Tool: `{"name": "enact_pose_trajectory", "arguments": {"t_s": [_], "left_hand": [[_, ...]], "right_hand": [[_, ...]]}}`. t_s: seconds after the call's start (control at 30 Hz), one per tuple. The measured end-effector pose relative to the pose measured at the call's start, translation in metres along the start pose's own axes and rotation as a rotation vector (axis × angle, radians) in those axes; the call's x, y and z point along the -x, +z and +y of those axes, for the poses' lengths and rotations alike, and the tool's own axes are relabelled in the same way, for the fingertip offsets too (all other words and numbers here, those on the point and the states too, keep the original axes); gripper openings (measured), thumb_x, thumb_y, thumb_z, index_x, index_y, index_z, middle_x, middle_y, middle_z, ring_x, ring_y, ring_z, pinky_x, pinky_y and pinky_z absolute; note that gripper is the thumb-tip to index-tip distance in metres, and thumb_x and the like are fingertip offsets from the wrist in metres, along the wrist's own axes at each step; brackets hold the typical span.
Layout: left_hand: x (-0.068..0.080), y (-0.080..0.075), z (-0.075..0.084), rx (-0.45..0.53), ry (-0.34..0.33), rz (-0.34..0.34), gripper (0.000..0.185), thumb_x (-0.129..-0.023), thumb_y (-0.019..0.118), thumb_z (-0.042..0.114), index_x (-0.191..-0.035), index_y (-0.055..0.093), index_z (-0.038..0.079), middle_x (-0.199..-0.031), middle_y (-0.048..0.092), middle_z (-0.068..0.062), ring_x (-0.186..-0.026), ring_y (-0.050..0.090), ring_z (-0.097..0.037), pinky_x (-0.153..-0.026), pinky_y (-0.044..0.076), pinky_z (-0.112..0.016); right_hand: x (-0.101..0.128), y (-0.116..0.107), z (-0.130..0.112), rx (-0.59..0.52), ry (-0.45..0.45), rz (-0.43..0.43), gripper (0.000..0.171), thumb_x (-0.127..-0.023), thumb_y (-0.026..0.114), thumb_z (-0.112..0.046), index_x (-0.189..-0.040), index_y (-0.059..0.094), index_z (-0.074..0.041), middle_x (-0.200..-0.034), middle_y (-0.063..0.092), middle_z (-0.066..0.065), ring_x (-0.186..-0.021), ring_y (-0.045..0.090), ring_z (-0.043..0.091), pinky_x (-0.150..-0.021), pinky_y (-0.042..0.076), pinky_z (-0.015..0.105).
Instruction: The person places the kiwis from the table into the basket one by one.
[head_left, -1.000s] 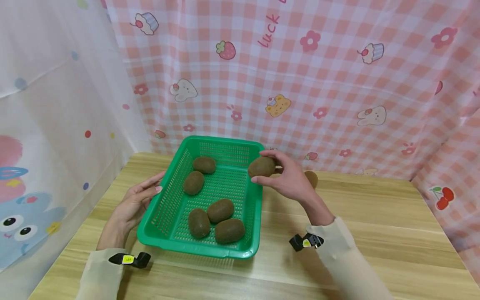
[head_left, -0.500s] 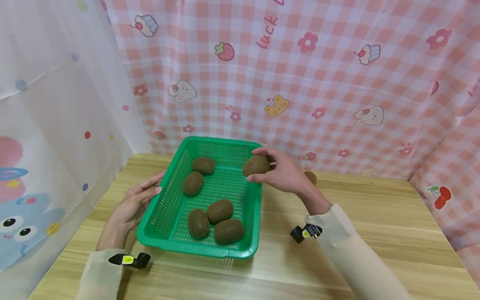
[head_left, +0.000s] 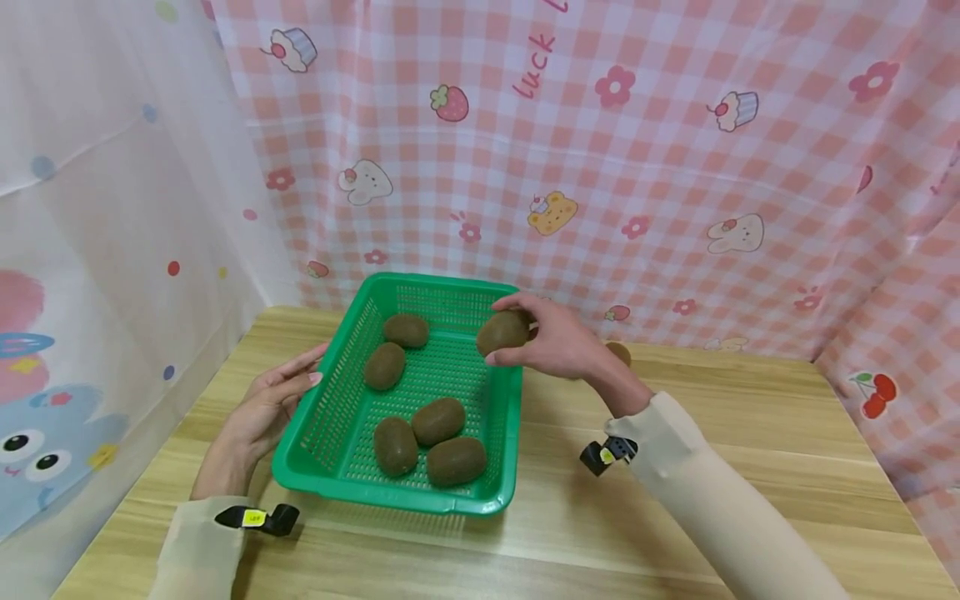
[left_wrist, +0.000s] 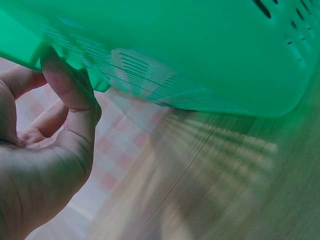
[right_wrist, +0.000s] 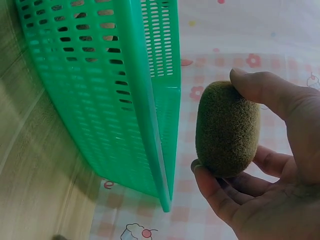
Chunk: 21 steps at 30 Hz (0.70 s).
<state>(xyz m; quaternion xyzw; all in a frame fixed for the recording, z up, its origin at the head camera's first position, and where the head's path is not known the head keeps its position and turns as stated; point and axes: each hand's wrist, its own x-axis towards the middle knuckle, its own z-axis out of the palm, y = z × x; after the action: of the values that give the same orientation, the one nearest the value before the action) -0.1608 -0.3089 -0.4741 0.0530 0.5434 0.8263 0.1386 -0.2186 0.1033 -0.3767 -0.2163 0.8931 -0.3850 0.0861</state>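
- Head view, nearest part first: the left hand (head_left: 264,408) lies by the left wall of the green basket (head_left: 341,483), with straight, relaxed fingers touching the rim. It has not moved in the last second.
- Left wrist view shows the same thing up close: a fingertip of the left hand (left_wrist: 45,165) presses the basket (left_wrist: 200,55) edge, and the hand holds nothing.
- Five kiwis (head_left: 438,420) lie inside the basket, three near the front and two near the back. They sit in the same spots as before.
- Further back, the right hand (head_left: 558,343) is wrapped round one more kiwi, the held kiwi (head_left: 502,332). A second ago this fruit was just over the basket's right rim; now it has slid left and hangs over the inside of the basket.
- I judge the fruit is about to be put in with the others, close to the right wall.
- Right wrist view: the held kiwi (right_wrist: 227,130) sits between thumb and curled fingers of the right hand (right_wrist: 270,170), just beside the basket (right_wrist: 150,100) wall, not touching it.
- Farthest back, another kiwi (head_left: 619,352) peeks out on the table (head_left: 750,433) behind the right hand.
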Motion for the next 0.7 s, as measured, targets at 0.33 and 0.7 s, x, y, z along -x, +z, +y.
{"name": "enact_pose_trajectory", "arguments": {"t_s": [0.33, 0.7], "left_hand": [[0.0004, -0.0002, -0.0001, -0.017, -0.004, -0.007, 0.046, -0.107, 0.050, 0.003, -0.151, 0.053, 0.016, -0.129, 0.069, 0.006, -0.100, 0.074, -0.010, -0.082, 0.063, -0.023], [-0.0008, -0.0012, -0.0010, -0.024, 0.002, -0.006, 0.046, -0.107, 0.049, 0.002, -0.150, 0.054, 0.017, -0.129, 0.068, 0.005, -0.101, 0.074, -0.010, -0.082, 0.063, -0.023]], "right_hand": [[-0.0028, 0.0026, 0.0029, 0.009, -0.013, -0.030, 0.057, -0.089, 0.081, -0.033, -0.139, 0.059, -0.019, -0.133, 0.063, 0.005, -0.120, 0.062, 0.025, -0.098, 0.058, 0.042], [-0.0023, -0.0008, 0.0018, 0.064, -0.006, -0.005, 0.053, -0.093, 0.076, -0.039, -0.140, 0.059, -0.021, -0.138, 0.063, 0.004, -0.123, 0.062, 0.028, -0.101, 0.056, 0.046]]}}
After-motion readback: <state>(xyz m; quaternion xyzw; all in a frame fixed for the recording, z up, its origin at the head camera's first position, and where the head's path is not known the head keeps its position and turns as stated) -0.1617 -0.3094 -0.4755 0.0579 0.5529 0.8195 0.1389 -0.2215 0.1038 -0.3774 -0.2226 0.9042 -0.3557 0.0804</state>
